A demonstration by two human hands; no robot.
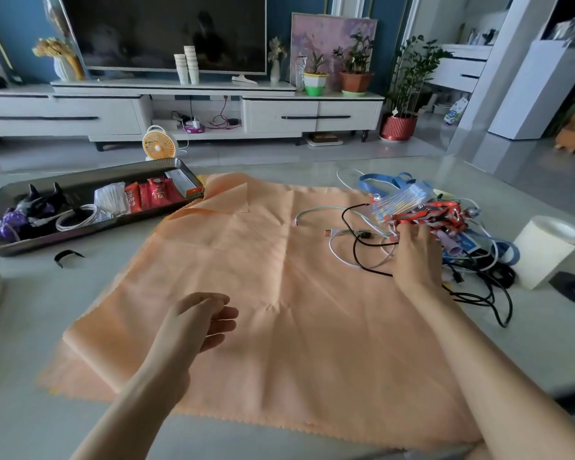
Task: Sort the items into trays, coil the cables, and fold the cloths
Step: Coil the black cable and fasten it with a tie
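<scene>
Reaching into the cable heap (492,273) at 2 o'clock, the right hand (415,257) buries its fingers, so their grip cannot be told; a tug could drag leads and the cotton-swab packet (402,200) across the orange cloth (279,293). The left hand (196,323) hovers at 7 o'clock, fingers apart, empty. The metal tray (90,232) lies at 10 o'clock on the glossy worktop (30,327), a television (163,28) at 12.

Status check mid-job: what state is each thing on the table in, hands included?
Orange cloth: spread flat, unfolded, far-left corner flipped over.
Metal tray: partly filled.
White cable in tray: coiled.
Cable pile: tangled, uncoiled, at the cloth's right edge.
Black strap: loose on the table near the tray.
Left hand: open, empty, above the cloth.
Right hand: on the pile; grip unclear.
</scene>
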